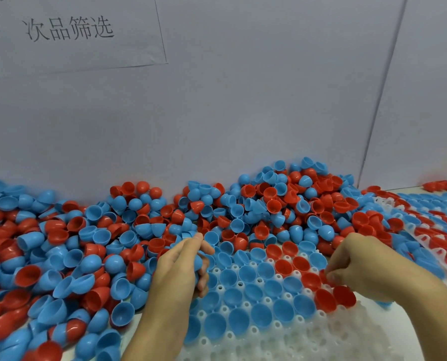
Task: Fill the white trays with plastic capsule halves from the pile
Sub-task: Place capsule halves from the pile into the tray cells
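Note:
A big pile of red and blue capsule halves (144,225) spreads across the table from the left edge to the back wall. In front of me lies a white tray (329,334) whose far rows hold blue and red halves, open side up. My left hand (183,267) hovers at the tray's far left corner, its fingers curled round a blue half (198,261). My right hand (352,261) is over the tray's right side, its fingertips pinching a red half (324,276) at a socket.
A second white tray (425,230), filled with red and blue halves, lies at the right. A grey wall with a paper sign (68,29) stands right behind the pile. More loose halves (441,185) lie at the far right.

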Motion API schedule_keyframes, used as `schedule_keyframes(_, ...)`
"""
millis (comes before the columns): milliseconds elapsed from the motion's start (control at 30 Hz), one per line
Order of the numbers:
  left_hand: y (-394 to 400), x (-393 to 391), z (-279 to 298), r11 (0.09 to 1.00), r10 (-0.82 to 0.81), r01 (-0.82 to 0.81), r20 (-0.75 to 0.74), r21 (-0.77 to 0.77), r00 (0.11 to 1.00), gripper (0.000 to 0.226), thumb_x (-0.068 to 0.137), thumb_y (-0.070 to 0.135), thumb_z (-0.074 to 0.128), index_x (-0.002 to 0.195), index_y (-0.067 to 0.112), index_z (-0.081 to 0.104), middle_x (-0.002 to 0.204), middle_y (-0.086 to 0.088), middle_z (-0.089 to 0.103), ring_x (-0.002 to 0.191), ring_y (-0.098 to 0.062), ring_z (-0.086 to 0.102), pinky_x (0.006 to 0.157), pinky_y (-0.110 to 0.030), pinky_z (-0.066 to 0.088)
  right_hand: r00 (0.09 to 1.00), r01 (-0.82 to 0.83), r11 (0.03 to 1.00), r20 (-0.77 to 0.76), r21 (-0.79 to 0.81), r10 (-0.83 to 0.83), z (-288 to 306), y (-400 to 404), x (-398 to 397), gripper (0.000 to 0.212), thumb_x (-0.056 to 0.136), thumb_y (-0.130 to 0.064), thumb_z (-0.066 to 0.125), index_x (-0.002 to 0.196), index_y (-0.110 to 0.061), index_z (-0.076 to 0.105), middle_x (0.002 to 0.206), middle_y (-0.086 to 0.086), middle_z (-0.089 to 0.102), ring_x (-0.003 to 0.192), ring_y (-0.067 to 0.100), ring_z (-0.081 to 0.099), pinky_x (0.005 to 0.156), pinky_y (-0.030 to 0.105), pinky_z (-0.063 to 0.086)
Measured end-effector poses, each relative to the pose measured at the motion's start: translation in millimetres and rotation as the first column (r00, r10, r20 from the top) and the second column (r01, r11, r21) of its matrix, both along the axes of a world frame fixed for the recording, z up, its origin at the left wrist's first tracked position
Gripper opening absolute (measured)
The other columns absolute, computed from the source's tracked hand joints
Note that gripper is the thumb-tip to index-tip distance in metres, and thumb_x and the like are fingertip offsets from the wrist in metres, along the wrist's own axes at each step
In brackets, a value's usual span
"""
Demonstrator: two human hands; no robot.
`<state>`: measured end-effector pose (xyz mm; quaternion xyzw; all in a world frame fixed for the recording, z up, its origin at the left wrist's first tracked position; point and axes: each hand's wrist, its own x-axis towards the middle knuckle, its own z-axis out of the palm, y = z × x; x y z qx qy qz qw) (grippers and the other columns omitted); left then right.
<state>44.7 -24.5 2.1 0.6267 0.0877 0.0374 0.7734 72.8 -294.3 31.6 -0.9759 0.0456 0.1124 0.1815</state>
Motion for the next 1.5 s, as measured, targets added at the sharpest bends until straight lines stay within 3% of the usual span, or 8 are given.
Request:
schedule_keyframes(267, -3, -3, 3, 0.999, -0.004, 0.004, 0.006, -0.041, 1.000, 0.045, 0.099, 0.033, 0.050, 0.060, 0.021, 0.070, 0.059, -0.002, 0.048, 0.050, -0.011, 0.042, 0.046, -0.026, 0.037, 1.000, 0.015, 1.000, -0.004, 0.003, -0.015, 2, -1, -1, 0.025, 0.083, -0.015, 0.079, 0.066, -0.033, 0.074, 0.081, -0.014, 0.072, 0.071, 0.006, 0.070, 0.067, 0.019, 0.060)
schedule_keyframes(567, -4, -7, 5, 0.960, -0.076, 0.075, 0.008, -0.271, 0.997, 0.035, 0.098, 0.015, 0.038, 0.090, 0.001, 0.069, 0.077, -0.006, 0.055, 0.070, -0.017, 0.041, 0.060, -0.033, 0.037, 0.987, -0.047, 0.999, 0.153, 0.019, 0.043, 14, 1, -7, 0.015, 0.090, -0.022, 0.072, 0.082, -0.035, 0.075, 0.081, -0.019, 0.070, 0.069, 0.000, 0.068, 0.062, 0.014, 0.056)
schedule_keyframes(700, -6, -3, -1, 0.997, -0.004, 0.001, -0.040, -0.077, 0.999, 0.034, 0.101, 0.001, 0.043, 0.098, 0.008, 0.076, 0.094, -0.009, 0.067, 0.078, -0.019, 0.054, 0.069, -0.034, 0.051, 0.931, -0.218, 0.963, 0.329, 0.159, 0.156, 30, 27, -13, 0.011, 0.090, -0.035, 0.068, 0.086, -0.044, 0.070, 0.080, -0.023, 0.068, 0.073, -0.012, 0.064, 0.065, 0.016, 0.056)
schedule_keyframes(833, -8, -4, -4, 0.980, 0.012, -0.015, 0.015, 0.199, 1.000, 0.020, 0.097, 0.010, 0.063, 0.108, 0.025, 0.070, 0.101, 0.004, 0.072, 0.078, -0.013, 0.071, 0.091, -0.040, 0.058, 0.877, -0.391, 0.852, 0.422, 0.349, 0.230, 33, 77, -21, 0.008, 0.089, -0.037, 0.068, 0.090, -0.045, 0.069, 0.084, -0.019, 0.069, 0.079, -0.003, 0.066, 0.070, 0.015, 0.056)
schedule_keyframes(1033, 0, -8, 6, 0.960, -0.073, 0.034, 0.130, 0.277, 0.989, 0.019, 0.083, 0.012, 0.079, 0.101, 0.015, 0.072, 0.087, -0.001, 0.077, 0.075, -0.014, 0.074, 0.069, -0.020, 0.057, 0.817, -0.473, 0.813, 0.515, 0.341, 0.259, 10, 116, -20, 0.022, 0.095, -0.023, 0.062, 0.106, -0.042, 0.067, 0.104, -0.022, 0.066, 0.096, -0.009, 0.060, 0.081, 0.012, 0.050)
schedule_keyframes(1200, 3, -9, 10, 0.978, -0.051, 0.023, 0.129, 0.205, 0.990, 0.026, 0.080, 0.025, 0.078, 0.103, 0.019, 0.068, 0.085, -0.005, 0.078, 0.074, -0.017, 0.075, 0.071, -0.023, 0.057, 0.805, -0.479, 0.790, 0.550, 0.384, 0.221, 8, 115, -20, 0.021, 0.090, -0.027, 0.068, 0.095, -0.047, 0.063, 0.083, -0.015, 0.068, 0.074, 0.001, 0.067, 0.064, 0.020, 0.057)
schedule_keyframes(1333, 10, -12, 15, 0.975, -0.056, 0.028, 0.122, 0.222, 0.991, 0.024, 0.080, 0.036, 0.074, 0.098, 0.020, 0.075, 0.081, -0.005, 0.077, 0.073, -0.018, 0.075, 0.080, -0.032, 0.060, 0.808, -0.510, 0.765, 0.524, 0.392, 0.270, 12, 119, -25, 0.028, 0.090, -0.021, 0.067, 0.093, -0.048, 0.059, 0.086, -0.013, 0.069, 0.052, 0.016, 0.065, 0.052, 0.036, 0.059)
schedule_keyframes(1500, 21, -24, 30, 0.963, -0.040, -0.008, 0.171, 0.269, 0.985, 0.032, 0.081, 0.039, 0.073, 0.097, 0.011, 0.073, 0.073, -0.006, 0.075, 0.060, -0.016, 0.069, 0.062, -0.025, 0.058, 0.798, -0.559, 0.721, 0.502, 0.409, 0.334, 23, 126, -34, 0.040, 0.087, -0.019, 0.074, 0.098, -0.051, 0.053, 0.088, -0.023, 0.070, 0.060, 0.006, 0.068, 0.053, 0.017, 0.052)
